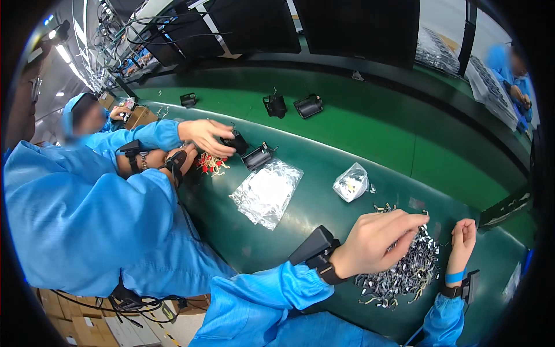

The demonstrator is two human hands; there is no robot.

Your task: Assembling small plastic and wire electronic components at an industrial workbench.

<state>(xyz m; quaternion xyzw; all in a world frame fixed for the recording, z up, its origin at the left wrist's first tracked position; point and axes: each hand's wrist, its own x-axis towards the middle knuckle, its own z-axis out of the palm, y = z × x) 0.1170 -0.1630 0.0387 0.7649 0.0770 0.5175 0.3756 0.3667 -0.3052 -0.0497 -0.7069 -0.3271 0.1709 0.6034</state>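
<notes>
A heap of small black-and-white wired connectors (399,280) lies on the green table in front of me. Over its upper left part reaches my left hand (373,243), its fingers curled and the index finger stretched to the right. Dark bits show in the hollow of that hand, too small to name. Just right of the heap, my right hand (462,240) is raised with its fingers bent together; whatever they may hold is hidden. A small clear plastic bag (351,182) with whitish parts inside stands beyond my left hand.
On my left a co-worker's hand (208,137) touches a black casing (235,141), near red-and-cream wired parts (211,164). Flat clear bags (267,194) lie beside another black casing (257,157). More casings (308,106) sit farther back, below dark panels (358,29).
</notes>
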